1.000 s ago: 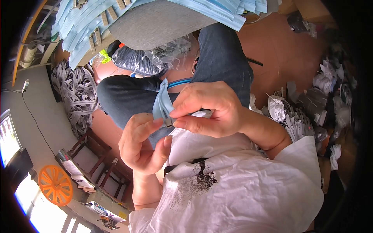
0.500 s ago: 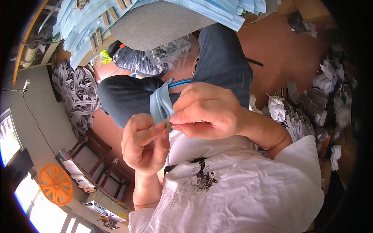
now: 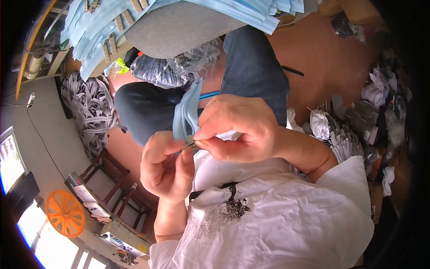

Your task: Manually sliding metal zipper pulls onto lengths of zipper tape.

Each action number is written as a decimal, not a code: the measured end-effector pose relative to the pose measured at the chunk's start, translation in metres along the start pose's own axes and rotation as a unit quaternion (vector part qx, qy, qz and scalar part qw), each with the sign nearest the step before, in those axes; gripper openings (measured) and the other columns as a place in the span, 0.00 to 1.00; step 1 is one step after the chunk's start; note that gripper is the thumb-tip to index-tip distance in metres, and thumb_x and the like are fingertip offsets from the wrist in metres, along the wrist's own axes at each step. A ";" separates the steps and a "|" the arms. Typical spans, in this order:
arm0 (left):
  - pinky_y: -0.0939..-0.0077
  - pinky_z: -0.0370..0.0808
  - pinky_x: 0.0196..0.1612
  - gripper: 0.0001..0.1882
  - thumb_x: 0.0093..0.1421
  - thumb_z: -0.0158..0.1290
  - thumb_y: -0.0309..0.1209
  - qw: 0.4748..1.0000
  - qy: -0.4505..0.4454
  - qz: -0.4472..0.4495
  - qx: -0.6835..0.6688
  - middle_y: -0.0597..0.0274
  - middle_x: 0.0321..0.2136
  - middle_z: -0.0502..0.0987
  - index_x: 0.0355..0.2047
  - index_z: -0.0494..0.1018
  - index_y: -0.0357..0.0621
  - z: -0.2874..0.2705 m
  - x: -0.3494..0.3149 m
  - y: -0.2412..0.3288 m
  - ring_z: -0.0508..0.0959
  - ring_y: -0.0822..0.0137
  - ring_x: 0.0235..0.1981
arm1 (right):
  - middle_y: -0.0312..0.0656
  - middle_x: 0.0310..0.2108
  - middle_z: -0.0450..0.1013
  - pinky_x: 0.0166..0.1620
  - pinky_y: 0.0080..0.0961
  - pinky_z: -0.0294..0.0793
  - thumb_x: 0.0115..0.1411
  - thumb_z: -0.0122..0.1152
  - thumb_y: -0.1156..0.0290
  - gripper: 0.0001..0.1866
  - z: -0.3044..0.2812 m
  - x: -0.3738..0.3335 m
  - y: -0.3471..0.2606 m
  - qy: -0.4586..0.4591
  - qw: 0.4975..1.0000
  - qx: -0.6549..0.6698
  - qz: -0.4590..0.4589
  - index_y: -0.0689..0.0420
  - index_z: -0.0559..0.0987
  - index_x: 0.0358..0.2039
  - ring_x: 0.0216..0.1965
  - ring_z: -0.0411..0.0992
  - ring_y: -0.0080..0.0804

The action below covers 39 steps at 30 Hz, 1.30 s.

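A light-blue zipper [image 3: 181, 117] hangs in a loop in front of my lap, its upper end standing up between my knees. My right hand [image 3: 239, 127] is closed, with thumb and fingertips pinching the zipper's near end. Close against it, my left hand [image 3: 165, 165] is also closed, index finger and thumb around a small thin piece [image 3: 191, 144] at that same end. This piece shows pale and dark edges; its exact kind is too small to tell. The fingertips of both hands almost touch.
Many light-blue zippers [image 3: 101, 40] lie fanned over a grey-topped bench [image 3: 179, 31] ahead, with small beige strips among them. Grey zipper tape [image 3: 89, 107] is heaped at left. A black plastic bag [image 3: 156, 71] sits under the bench. Wrapped bundles [image 3: 333, 132] crowd the right.
The small piece at the zipper's end has turned and now looks thinner. My left fingertips have shifted slightly, and the zipper's upper end stands a little higher and further right.
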<state>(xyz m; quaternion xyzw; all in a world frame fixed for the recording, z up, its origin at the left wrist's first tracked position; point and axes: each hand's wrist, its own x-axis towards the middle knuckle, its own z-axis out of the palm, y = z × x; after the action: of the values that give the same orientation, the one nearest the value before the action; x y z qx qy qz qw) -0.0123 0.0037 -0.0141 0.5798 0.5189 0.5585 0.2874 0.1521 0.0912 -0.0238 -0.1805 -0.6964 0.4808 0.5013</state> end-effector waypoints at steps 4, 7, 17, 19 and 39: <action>0.79 0.71 0.42 0.13 0.58 0.57 0.22 0.983 0.011 -0.094 -0.159 0.52 0.38 0.71 0.41 0.70 0.29 -0.002 -0.002 0.001 0.72 0.68 0.35 | 0.39 0.27 0.77 0.31 0.26 0.75 0.48 0.66 0.81 0.09 -0.001 0.000 0.001 -0.005 0.998 0.049 0.049 0.60 0.77 0.31 0.29 0.77 0.33; 0.79 0.71 0.41 0.11 0.59 0.56 0.21 0.977 0.005 -0.114 -0.179 0.51 0.38 0.72 0.41 0.70 0.29 -0.001 0.000 0.003 0.73 0.68 0.36 | 0.39 0.27 0.77 0.31 0.26 0.75 0.49 0.66 0.80 0.09 -0.003 -0.002 0.000 -0.007 0.997 0.051 0.051 0.60 0.77 0.31 0.29 0.77 0.33; 0.84 0.69 0.34 0.10 0.54 0.59 0.15 0.989 0.006 -0.071 -0.126 0.54 0.34 0.73 0.36 0.72 0.33 0.001 -0.004 -0.002 0.72 0.73 0.30 | 0.41 0.28 0.75 0.31 0.27 0.74 0.47 0.67 0.81 0.10 -0.004 -0.005 -0.002 -0.013 0.999 0.022 0.043 0.59 0.78 0.31 0.30 0.76 0.36; 0.85 0.69 0.33 0.09 0.54 0.58 0.14 0.993 0.009 -0.060 -0.104 0.55 0.33 0.73 0.35 0.72 0.34 0.001 -0.005 -0.002 0.72 0.74 0.29 | 0.40 0.28 0.74 0.31 0.28 0.74 0.46 0.68 0.82 0.10 -0.003 -0.005 0.001 -0.014 1.000 -0.001 0.010 0.59 0.77 0.30 0.29 0.75 0.36; 0.79 0.66 0.30 0.09 0.50 0.61 0.18 0.999 -0.031 -0.017 0.040 0.56 0.29 0.74 0.32 0.75 0.34 -0.009 0.011 0.000 0.72 0.67 0.28 | 0.40 0.27 0.75 0.31 0.25 0.72 0.49 0.71 0.78 0.11 -0.006 0.002 -0.002 -0.029 0.993 0.065 0.090 0.60 0.79 0.32 0.27 0.74 0.31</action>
<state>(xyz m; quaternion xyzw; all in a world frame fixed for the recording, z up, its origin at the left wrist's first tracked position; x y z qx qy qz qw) -0.0224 0.0115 -0.0082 0.5992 0.5410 0.5142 0.2897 0.1571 0.0946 -0.0213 -0.1950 -0.6588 0.5733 0.4465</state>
